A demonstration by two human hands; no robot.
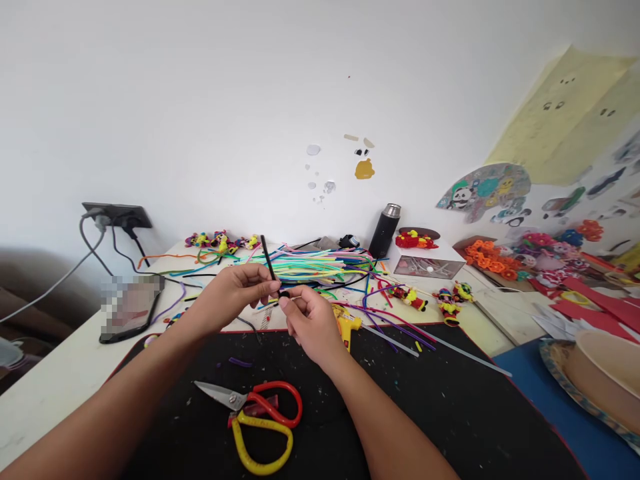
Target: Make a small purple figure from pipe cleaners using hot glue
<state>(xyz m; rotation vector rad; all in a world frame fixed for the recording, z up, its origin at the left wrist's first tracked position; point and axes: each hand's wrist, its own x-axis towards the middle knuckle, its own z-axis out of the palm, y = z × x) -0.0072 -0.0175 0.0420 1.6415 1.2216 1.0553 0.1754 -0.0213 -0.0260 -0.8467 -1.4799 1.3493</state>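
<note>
A black pipe cleaner (267, 256) stands up between my hands, above the far part of the black mat (400, 407). My left hand (243, 291) is closed, its thumb and fingers pinching the pipe cleaner near its lower end. Close beside it, my right hand (313, 325) pinches a small dark coiled end that appears to belong to the same piece. Scissors (245, 400) with one red and one yellow handle lie partly open on the mat below my hands. Behind my right hand lies a yellow glue gun (346, 325), partly hidden.
Many coloured pipe cleaners (320, 263) are heaped along the wall. A black thermos (385, 231) and a white box (427, 260) stand right of them. Small fuzzy dolls (449, 305) lie nearby. A phone (133, 308) lies at left; a bowl (610, 367) sits at right.
</note>
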